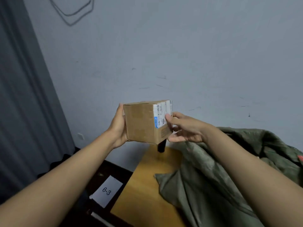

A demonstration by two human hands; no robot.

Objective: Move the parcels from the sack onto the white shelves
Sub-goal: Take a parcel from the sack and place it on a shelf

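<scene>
left hand (118, 126) + right hand (183, 128) — both gripping cardboard parcel (142, 123) mid-air | green sack (221, 177) — on bench (144, 190)

white paper sheet (106, 191) reads "6-3", parcel label (162, 115) illegible

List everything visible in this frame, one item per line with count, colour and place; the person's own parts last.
box: one, brown cardboard with a white label, held in the air between both hands
sack: one, olive green, crumpled on the table, right
table: one, yellow-brown wood, bottom centre
paper: one, white, marked 6-3, on the dark floor left of the table
curtain: one, grey, left edge
wall: pale grey, scuffed, behind
left hand: grips the box's left side
right hand: grips the box's labelled right side
</scene>
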